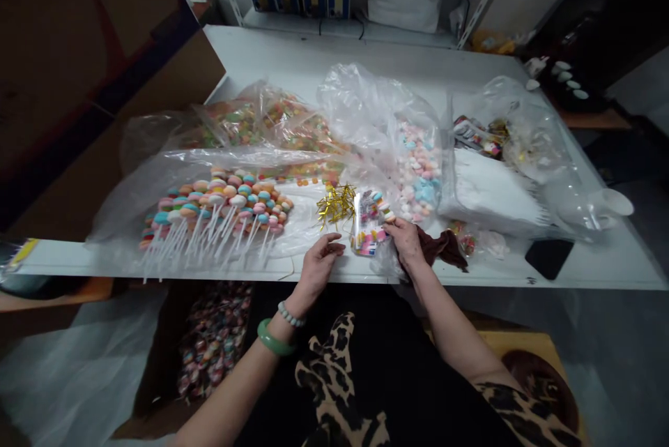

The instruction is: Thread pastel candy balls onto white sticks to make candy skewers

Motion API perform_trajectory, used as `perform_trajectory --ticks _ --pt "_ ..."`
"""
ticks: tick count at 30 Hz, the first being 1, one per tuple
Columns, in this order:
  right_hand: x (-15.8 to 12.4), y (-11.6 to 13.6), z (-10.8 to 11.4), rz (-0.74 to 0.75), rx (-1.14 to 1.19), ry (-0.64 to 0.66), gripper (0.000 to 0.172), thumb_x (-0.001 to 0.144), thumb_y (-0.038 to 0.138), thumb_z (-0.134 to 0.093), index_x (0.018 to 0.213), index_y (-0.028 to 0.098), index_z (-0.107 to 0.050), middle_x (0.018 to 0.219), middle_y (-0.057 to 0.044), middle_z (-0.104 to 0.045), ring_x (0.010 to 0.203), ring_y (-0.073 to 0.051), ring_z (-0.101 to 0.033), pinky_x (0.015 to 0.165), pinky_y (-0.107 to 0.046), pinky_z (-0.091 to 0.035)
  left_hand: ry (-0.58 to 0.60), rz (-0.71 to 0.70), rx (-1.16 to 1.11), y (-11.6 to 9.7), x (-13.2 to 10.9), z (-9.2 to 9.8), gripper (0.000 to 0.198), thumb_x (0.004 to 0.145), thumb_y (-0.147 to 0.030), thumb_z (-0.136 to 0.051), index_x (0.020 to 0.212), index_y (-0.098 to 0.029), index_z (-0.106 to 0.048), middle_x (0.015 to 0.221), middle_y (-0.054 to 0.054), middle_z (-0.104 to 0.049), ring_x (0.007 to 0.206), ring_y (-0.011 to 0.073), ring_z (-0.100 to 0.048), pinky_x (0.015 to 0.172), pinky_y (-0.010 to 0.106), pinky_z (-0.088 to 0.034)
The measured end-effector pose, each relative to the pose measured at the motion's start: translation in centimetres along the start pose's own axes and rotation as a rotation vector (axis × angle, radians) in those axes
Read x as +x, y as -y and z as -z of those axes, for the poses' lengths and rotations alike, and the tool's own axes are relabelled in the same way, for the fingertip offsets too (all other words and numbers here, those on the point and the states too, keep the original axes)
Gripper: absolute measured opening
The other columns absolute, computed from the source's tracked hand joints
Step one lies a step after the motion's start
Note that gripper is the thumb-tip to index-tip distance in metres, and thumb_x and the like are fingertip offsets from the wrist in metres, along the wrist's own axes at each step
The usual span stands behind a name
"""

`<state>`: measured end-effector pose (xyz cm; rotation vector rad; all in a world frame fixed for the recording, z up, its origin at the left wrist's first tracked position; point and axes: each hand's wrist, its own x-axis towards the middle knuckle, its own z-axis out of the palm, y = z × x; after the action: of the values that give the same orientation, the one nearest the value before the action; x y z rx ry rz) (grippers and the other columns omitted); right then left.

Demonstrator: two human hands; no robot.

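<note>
My right hand is closed on a small clear printed bag, at whose upper edge pastel candies show. My left hand is beside the bag, a little apart from it, with its fingers loosely bent and nothing visible in them. Just beyond my hands lies a heap of gold twist ties. On the left, many macaron-shaped lollipops with white sticks rest on clear plastic, sticks toward me. A brown cloth lies by my right hand.
Large clear bags of gummy candies and pink-blue candies lie across the back. A stack of white sheets and a dark flat object are on the right. Below the table stands a box of wrapped candies.
</note>
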<state>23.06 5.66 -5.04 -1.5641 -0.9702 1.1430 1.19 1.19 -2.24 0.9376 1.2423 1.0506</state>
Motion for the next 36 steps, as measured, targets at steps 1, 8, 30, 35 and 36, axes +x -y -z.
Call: perform_trajectory --ticks 1,8,30,35,36 --pt "0.0 0.1 0.1 -0.015 0.071 0.007 0.024 0.063 0.038 -0.065 0.070 0.015 -0.065 0.061 0.003 -0.057 0.062 -0.013 -0.048 0.062 -0.025 -0.037 0.019 0.022 -0.018 -0.3 0.2 -0.5 0.033 0.064 -0.024 -0.063 0.096 -0.018 -0.065 0.077 0.003 -0.069 0.075 0.0153 -0.064 0.074 0.028 -0.049" --pt "-0.2 0.3 1.5 0.115 0.063 -0.147 0.025 0.065 0.041 -0.068 0.067 0.017 -0.060 0.063 0.004 -0.053 0.063 -0.012 -0.043 0.063 -0.024 -0.038 0.055 0.099 0.157 -1.7 1.7 -3.4 0.042 0.072 -0.050 -0.064 0.049 -0.016 -0.056 0.041 -0.001 -0.049 0.042 0.0089 -0.044 0.047 0.023 -0.035" --pt "0.4 0.2 -2.4 0.059 -0.198 -0.178 0.022 0.066 0.040 -0.065 0.067 0.019 -0.060 0.068 -0.002 -0.065 0.068 -0.018 -0.055 0.067 -0.028 -0.042 -0.141 0.007 0.923 -0.2 6.6 -6.5 0.018 0.079 -0.039 -0.061 0.079 -0.021 -0.060 0.074 0.003 -0.062 0.072 0.0194 -0.057 0.061 0.028 -0.031" --pt "-1.2 0.5 -1.2 0.085 0.050 -0.163 0.038 0.071 0.053 -0.062 0.072 0.015 -0.064 0.061 -0.001 -0.060 0.067 -0.017 -0.053 0.063 -0.028 -0.042 -0.214 -0.150 0.721 -0.4 5.9 -4.7 0.033 0.080 -0.038 -0.056 0.055 -0.019 -0.049 0.063 0.000 -0.050 0.065 0.0151 -0.047 0.060 0.027 -0.029" --pt "-1.5 0.8 -1.2 0.069 0.068 -0.143 0.040 0.072 0.054 -0.062 0.076 0.015 -0.065 0.060 0.000 -0.059 0.066 -0.017 -0.053 0.061 -0.027 -0.041 -0.199 -0.174 0.636 -0.6 5.6 -4.5 0.033 0.080 -0.039 -0.057 0.054 -0.019 -0.048 0.062 -0.001 -0.047 0.064 0.0142 -0.046 0.060 0.027 -0.030"
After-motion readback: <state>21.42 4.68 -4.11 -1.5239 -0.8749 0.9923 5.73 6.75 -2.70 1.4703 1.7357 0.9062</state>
